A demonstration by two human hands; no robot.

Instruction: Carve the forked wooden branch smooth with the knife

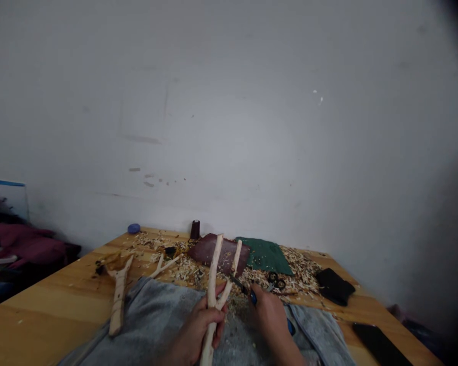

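Observation:
My left hand (200, 325) is wrapped round a peeled, Y-shaped forked stick (213, 272) just at its fork, with the prongs pointing up and away. My right hand (270, 314) grips a knife (239, 285) with a dark blade and a blue-and-black handle. Its blade lies against the right prong, where a small dark patch shows. Under both hands spreads a grey cloth (164, 315) sprinkled with shavings. To the left, a second forked piece (118, 300), thicker and pale, rests partly on the cloth, and a thinner forked stick (168, 266) lies beyond it.
Wood shavings (301, 269) cover the back of the wooden table (41, 305). Among them are a maroon sheet (202, 250), a green sheet (267, 255), scissors (275, 281) and a thread spool (195, 229). A black pouch (334, 285) and a phone-like slab (379, 343) lie right; a wall stands behind.

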